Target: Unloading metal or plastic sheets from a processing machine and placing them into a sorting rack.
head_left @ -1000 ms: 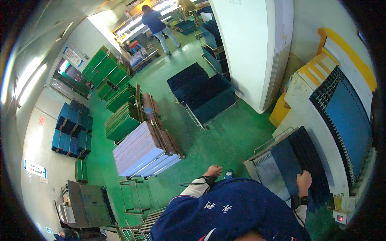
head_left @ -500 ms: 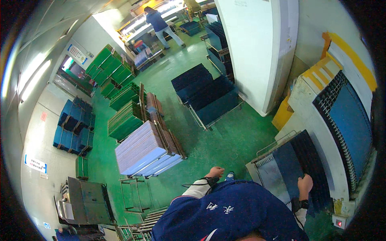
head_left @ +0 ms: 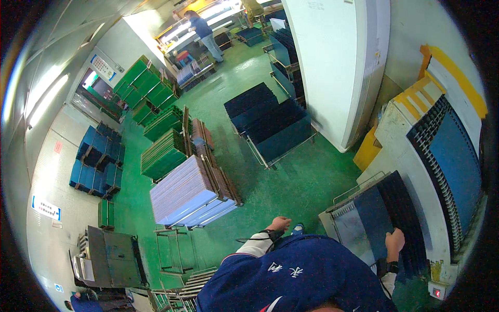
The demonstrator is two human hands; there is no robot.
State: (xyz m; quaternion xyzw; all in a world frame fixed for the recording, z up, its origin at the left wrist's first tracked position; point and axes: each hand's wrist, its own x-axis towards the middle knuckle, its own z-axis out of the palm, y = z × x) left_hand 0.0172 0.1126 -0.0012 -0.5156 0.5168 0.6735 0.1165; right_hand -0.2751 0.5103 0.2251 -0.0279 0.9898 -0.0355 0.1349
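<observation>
My right hand (head_left: 395,243) is closed at the edge of a dark blue panel (head_left: 373,216), one in a row standing upright and close together in a metal rack (head_left: 338,229) on my right. A lighter grey sheet (head_left: 353,236) stands at the near left end of that row. My left hand (head_left: 281,224) hangs in front of my body above the green floor, its fingers curled with nothing visible in them. Dark straps circle both wrists.
Racks of white panels (head_left: 182,195), green panels (head_left: 165,156) and dark blue panels (head_left: 275,127) stand ahead. On the right is a machine with a blue belt (head_left: 452,161). Empty metal frames (head_left: 174,252) stand at left. A person (head_left: 202,32) stands at the far bench.
The person at the far bench has shifted stance and raised an arm. More of another person shows at lower left. My view has moved slightly; my hands keep nearly the same places.
</observation>
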